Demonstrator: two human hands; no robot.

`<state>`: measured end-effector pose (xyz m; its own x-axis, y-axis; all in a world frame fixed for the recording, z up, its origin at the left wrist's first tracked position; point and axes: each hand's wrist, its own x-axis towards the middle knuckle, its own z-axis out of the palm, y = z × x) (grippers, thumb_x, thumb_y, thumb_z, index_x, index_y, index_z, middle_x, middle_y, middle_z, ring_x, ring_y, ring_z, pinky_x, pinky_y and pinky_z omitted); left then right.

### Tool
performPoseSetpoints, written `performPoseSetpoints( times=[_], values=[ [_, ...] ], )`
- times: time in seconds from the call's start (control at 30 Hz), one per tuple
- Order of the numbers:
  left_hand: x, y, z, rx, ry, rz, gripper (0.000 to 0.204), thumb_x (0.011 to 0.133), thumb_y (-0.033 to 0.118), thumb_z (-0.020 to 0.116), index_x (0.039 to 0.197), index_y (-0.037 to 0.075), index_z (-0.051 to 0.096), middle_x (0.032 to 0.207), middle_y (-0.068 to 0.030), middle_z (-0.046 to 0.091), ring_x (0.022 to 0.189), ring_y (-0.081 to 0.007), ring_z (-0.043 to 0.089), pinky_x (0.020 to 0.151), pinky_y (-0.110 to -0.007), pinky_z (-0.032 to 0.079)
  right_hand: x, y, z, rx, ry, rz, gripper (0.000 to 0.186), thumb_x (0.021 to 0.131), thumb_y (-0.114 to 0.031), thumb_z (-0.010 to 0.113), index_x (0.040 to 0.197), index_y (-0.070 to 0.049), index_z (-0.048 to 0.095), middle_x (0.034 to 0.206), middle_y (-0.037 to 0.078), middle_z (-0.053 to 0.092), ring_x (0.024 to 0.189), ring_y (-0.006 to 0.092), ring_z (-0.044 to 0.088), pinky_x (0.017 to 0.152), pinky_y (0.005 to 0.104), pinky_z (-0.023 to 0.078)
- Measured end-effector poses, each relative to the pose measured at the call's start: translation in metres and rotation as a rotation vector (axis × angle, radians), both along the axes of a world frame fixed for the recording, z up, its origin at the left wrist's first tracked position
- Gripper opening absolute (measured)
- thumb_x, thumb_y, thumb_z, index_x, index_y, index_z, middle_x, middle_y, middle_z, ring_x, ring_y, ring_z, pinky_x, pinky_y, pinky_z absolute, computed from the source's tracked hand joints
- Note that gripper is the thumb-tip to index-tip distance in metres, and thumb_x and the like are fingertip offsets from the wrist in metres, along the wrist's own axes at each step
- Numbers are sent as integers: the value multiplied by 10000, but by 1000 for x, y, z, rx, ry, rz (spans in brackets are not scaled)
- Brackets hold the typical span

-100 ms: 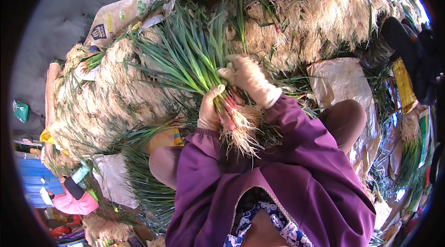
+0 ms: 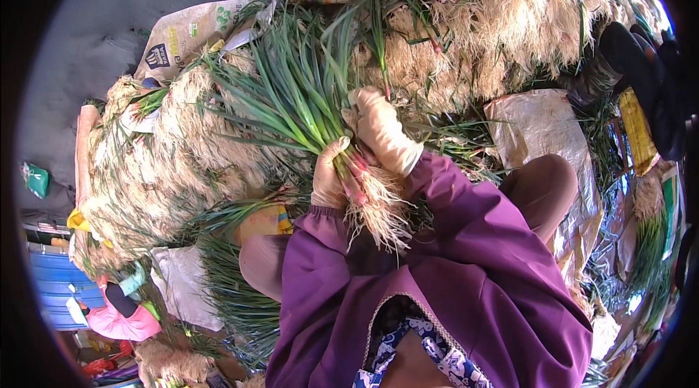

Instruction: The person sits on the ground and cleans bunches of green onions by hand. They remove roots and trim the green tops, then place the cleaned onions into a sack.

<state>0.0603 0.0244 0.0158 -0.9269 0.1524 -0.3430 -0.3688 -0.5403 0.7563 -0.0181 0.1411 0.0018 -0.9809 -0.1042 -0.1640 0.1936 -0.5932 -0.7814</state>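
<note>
The left hand [image 2: 330,177] clasps the onion bunch [image 2: 320,123] between leaves [image 2: 280,89] and pink bulbs [image 2: 354,190]; the right hand [image 2: 384,132] curls at its right side, its grip impossible to tell. Steady, light pressure should keep bulbs level without bruising. Root-covered heaps [image 2: 171,162] lie beyond.

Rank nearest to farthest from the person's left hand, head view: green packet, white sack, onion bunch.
1. Onion bunch: gripped in the left hand.
2. White sack: to the hand's lower left.
3. Green packet: far left, near the picture's rim.
</note>
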Motion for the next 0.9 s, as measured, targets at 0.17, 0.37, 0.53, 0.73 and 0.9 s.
performPoseSetpoints(
  times=[0.17, 0.37, 0.53, 0.73, 0.9],
  values=[
    [8, 1, 3, 128, -110, 171, 303, 881, 300, 549, 789, 11, 543, 641, -132, 557, 557, -275, 567, 573, -414, 499, 8, 1, -5, -88, 173, 257, 107, 949, -161, 547, 980, -58, 549, 621, -8, 498, 520, 132, 492, 481, 284, 454],
    [15, -26, 6, 541, 20, -35, 296, 805, 210, 633, 1010, 26, 524, 911, -67, 505, 774, -150, 534, 736, -319, 496, 4, 75, 46, -636, 57, 545, 250, 995, -232, 445, 1020, -33, 595, 553, -83, 374, 409, 34, 289, 373, 191, 241],
    [13, -36, -2, 628, 81, -151, 364, 820, 259, 615, 1086, 31, 520, 937, -80, 499, 833, -185, 522, 679, -328, 480, -2, 46, 20, 324, 411, 424, 249, 986, -183, 493, 1118, 22, 543, 882, 50, 578, 740, 92, 519, 601, 222, 439],
    [19, -40, 6, 253, -60, -58, 412, 831, 320, 586, 1107, 19, 528, 942, -160, 603, 774, -288, 607, 643, -390, 509, 3, 17, 6, 819, 525, 797, 231, 907, -228, 598, 1005, -20, 618, 881, 136, 658, 839, 225, 627, 744, 340, 495],
    [29, -32, 12, 87, -109, -138, 421, 803, 330, 592, 1023, -29, 591, 805, -145, 620, 637, -259, 597, 594, -403, 512, 27, 59, 42, 1022, 895, 763, 271, 923, -334, 599, 980, -72, 641, 751, 115, 629, 678, 194, 616, 607, 334, 468]
  ],
)
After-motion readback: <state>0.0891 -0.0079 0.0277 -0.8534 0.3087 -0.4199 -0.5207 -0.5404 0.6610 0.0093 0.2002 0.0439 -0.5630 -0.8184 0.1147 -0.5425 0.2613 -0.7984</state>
